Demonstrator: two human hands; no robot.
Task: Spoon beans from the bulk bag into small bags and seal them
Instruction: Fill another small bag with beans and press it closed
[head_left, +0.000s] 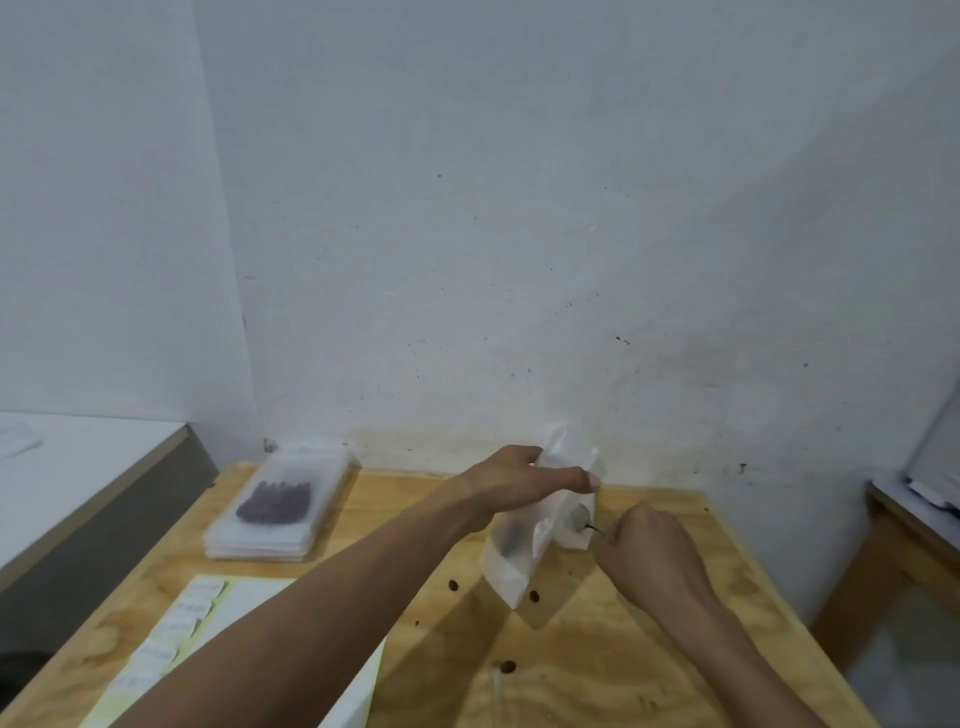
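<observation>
My left hand (511, 480) grips the top of a clear plastic bag (511, 564) held upright over the wooden table (597, 675); a few dark beans show low inside it. My right hand (647, 545) pinches the handle of a small metal spoon (581, 517), whose bowl sits inside the bag's opening. The view is blurred, so I cannot tell whether this is the bulk bag or a small one.
A stack of flat small bags (275, 506), the top one holding dark beans, lies at the table's back left. A yellow sheet with white labels (179, 631) is at the front left. Loose beans (454, 585) dot the table. Other tables flank both sides.
</observation>
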